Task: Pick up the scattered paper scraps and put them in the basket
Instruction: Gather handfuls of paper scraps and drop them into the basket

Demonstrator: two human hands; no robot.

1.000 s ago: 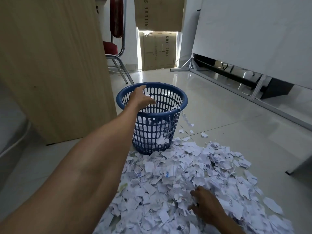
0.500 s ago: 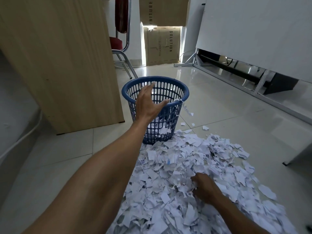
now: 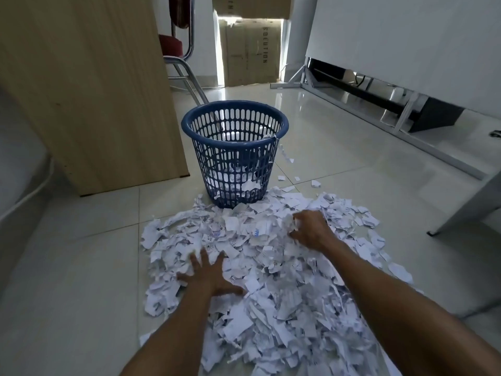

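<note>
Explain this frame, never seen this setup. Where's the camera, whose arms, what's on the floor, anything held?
No robot, no mechanical grip: a person works with bare hands. The single picture comes from a wide-angle camera on their head, looking forward and down, so both forearms reach in from the bottom. On the tiled floor lies a big pile of torn paper scraps, with a blue basket upright at its far edge, some scraps already inside. The left hand lies flat, fingers spread, on the pile, holding nothing. The right hand curls its fingers into the scraps, gripping a bunch.
</note>
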